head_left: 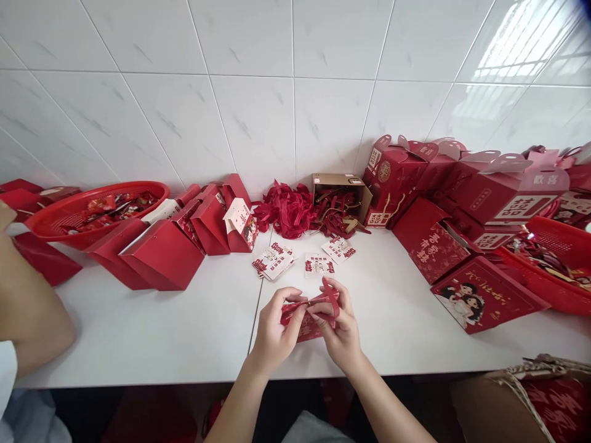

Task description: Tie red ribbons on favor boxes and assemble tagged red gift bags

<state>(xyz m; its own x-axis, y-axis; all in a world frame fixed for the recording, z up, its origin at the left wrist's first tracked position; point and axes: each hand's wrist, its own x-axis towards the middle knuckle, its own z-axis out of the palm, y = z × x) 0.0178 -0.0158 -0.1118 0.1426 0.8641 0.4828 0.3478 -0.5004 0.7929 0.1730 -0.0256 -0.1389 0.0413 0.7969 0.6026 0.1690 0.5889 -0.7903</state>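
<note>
Near the table's front edge, a small red box (308,332) with a pale floral print is between my hands. My left hand (280,323) closes on the left side of the box top, thumb and fingers pinching it. At the right side, my right hand (338,326) pinches a red ribbon (331,298) at the box top, its loop standing up by the fingers. Both thumbs nearly meet over the box. Just beyond lie white and red cards (319,265), with a pile of red ribbons (292,209) behind them.
A cardboard box (342,180) of cords stands by the tiled wall. Red gift boxes (168,253) stand left, larger ones (496,292) right. Red baskets (50,220) of sweets flank them. Another person's arm (34,307) is at far left; an open carton (484,400) sits lower right.
</note>
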